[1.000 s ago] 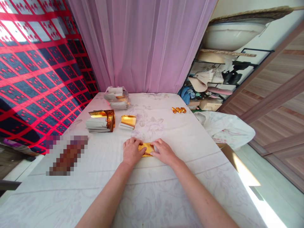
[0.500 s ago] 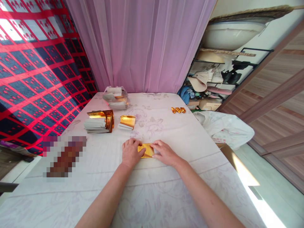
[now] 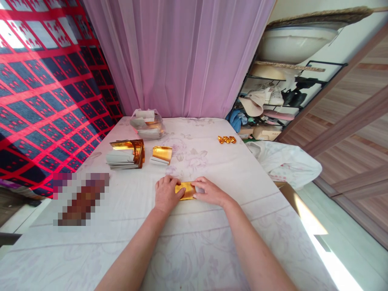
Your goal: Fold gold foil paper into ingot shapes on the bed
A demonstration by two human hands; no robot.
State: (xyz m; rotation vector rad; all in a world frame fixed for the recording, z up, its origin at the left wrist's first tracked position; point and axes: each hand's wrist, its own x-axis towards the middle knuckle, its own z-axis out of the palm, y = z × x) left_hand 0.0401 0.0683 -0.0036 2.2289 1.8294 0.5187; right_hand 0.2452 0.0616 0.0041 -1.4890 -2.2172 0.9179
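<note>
Two hands: left hand (image 3: 165, 195) and right hand (image 3: 209, 191), both pressed flat on gold foil sheet (image 3: 186, 190).
Grip: fingers spread, pinning the sheet from either end, nothing lifted.
Sheet place: flat on tabletop (image 3: 194, 242), near centre, between the hands.
11 o'clock: small gold stack (image 3: 162, 155), near; larger foil-and-paper pile (image 3: 125, 154) beyond it.
12 o'clock, far: clear bag of papers (image 3: 147, 124).
1 o'clock, well apart: folded gold pieces (image 3: 227, 140).
</note>
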